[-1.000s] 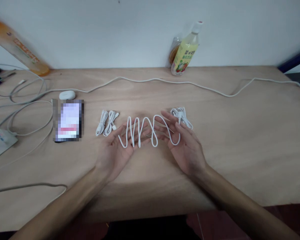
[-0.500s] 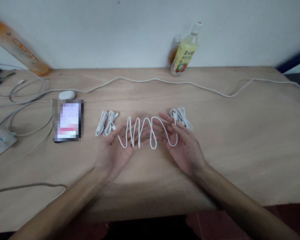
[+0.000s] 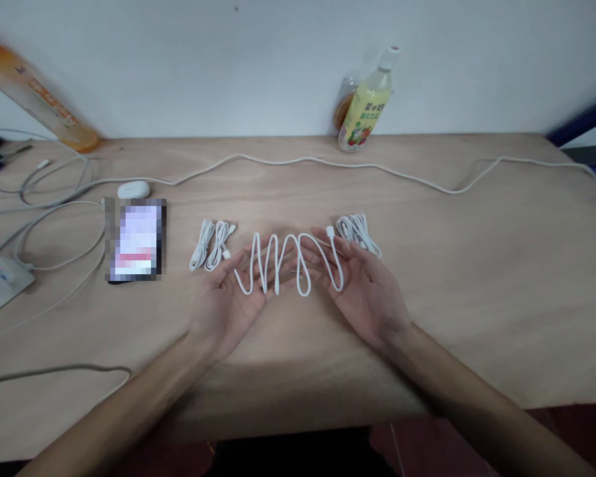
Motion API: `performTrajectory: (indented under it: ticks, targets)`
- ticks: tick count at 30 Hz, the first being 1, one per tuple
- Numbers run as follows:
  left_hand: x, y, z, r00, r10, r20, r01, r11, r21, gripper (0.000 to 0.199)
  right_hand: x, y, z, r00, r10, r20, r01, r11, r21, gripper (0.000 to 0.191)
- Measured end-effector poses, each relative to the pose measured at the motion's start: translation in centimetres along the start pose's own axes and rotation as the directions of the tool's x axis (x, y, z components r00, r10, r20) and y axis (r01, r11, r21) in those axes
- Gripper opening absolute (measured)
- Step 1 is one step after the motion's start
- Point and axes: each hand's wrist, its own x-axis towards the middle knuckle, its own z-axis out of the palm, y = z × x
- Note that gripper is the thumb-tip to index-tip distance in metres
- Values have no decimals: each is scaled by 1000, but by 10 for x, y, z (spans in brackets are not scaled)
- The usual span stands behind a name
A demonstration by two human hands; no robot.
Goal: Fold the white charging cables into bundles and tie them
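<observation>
The left grip [image 3: 231, 301] is open, palm turned up, with the fingers loosely spread and slightly bent. The right grip [image 3: 367, 298] mirrors it, open and palm up, its fingers pointing in toward the other hand. Whether the 2 sets of fingertips touch, I cannot tell. A white cable [image 3: 277, 281] lies across the fingers of the 2 hands in loose up-and-down waves. Its left part runs close to the left thumb, and at the right it rises to a white plug [image 3: 330, 232] by the right fingers.

On the wooden surface [image 3: 477, 285], 2 folded white bundles, the outer bundle [image 3: 202, 245] and the inner bundle [image 3: 220, 248], lie side by side just beyond the left hand. Another coiled bundle [image 3: 361, 235] lies just beyond the right hand, partly hidden by it. Farther left are a pixelated phone [image 3: 138, 240] and, behind it, a white case [image 3: 134, 190].

A long pale cord [image 3: 308, 158] crosses the back of the surface. Beyond it, a yellow-labelled bottle [image 3: 365, 112] stands near the wall [image 3: 228, 79], and an orange-capped bottle [image 3: 44, 99] stands at far left. Tangled grey cables [image 3: 59, 197] fill the left side.
</observation>
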Motion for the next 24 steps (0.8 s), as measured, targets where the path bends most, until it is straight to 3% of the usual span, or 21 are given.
performTrajectory:
  ticks: [3,7,13,20,24]
  targets:
    - [-1,-1,1,1000,7,9,-7,1000,5,50,0,2,1,1000,-6,14,6,1000,-17,22]
    - [-1,-3,0,998,-1,59,-1,1000,31,42,-3,3,3,999,-26,41,28,999,-45,28]
    - [1,-7,-9,978,-53,202,28,992,125,22,-13,11,4,979,-12,201,24,998,-61,44]
    - [-1,-14,-12,974,-64,216,-17,935,354,19,-31,8,-4,915,107,390,38,937,-347,64]
    - [0,-13,-17,970,-120,212,-3,865,502,20,-35,-1,0,884,116,452,93,905,-415,68]
